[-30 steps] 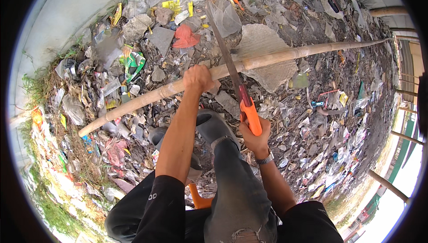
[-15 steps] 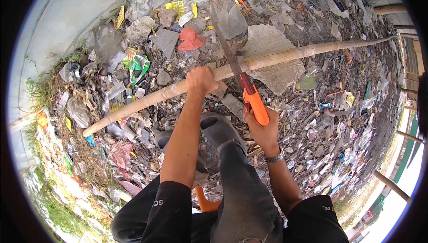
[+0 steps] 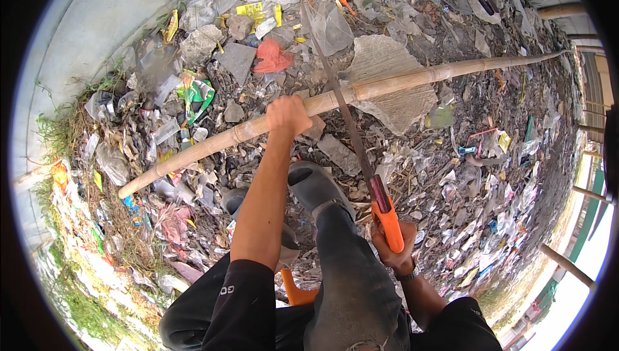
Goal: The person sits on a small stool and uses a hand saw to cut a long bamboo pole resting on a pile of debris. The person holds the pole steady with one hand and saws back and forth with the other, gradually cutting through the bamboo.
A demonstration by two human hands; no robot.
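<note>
A long bamboo pole (image 3: 412,79) lies slanting across the view, its near end low on the left and its thin tip far right. My left hand (image 3: 287,115) is closed around it left of the middle. In my right hand (image 3: 393,246) is the orange handle of a hand saw (image 3: 353,135). The saw's dark blade crosses the pole just right of my left hand, its tip reaching beyond it. Whether the teeth have cut in, I cannot tell. A broken concrete slab (image 3: 390,61) lies beneath the pole there.
Plastic scraps, stones and dry litter cover the ground. A red plastic bag (image 3: 272,56) lies beyond the pole. My grey clog (image 3: 317,186) is planted close to the saw. An orange object (image 3: 298,292) shows between my legs. A pale wall (image 3: 84,48) bounds the left.
My right hand has drawn the saw back toward me and slightly right, so more blade shows on the near side of the pole. My left hand stays on the pole.
</note>
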